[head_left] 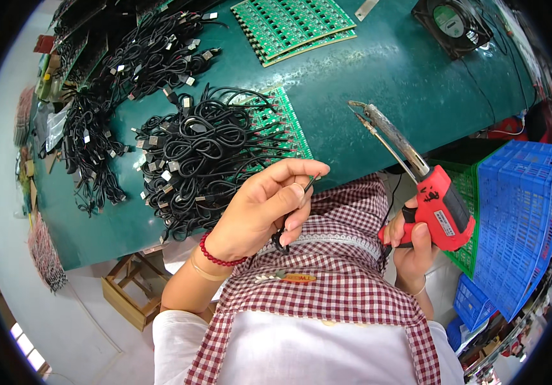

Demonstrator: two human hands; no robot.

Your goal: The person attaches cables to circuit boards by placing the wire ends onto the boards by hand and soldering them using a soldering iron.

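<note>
Pinched between the thumb and fingers of my left hand (274,202) is the end of a black cable (282,241), part of which hangs below the palm. My right hand (411,247) grips a red and black soldering gun (441,205) by its handle, its long metal tip slanting up and left over the table's edge. Beyond my left hand lies a green circuit board panel (292,125) with wires along its rows. A heap of black USB cables (199,141) covers that panel's left side.
A stack of green circuit board panels (295,29) sits at the far side of the green table (353,77). A black fan (452,25) stands far right. More bundled cables (93,135) lie to the left. Blue and green plastic baskets (513,212) stand at the right, a wooden stool (133,292) below left.
</note>
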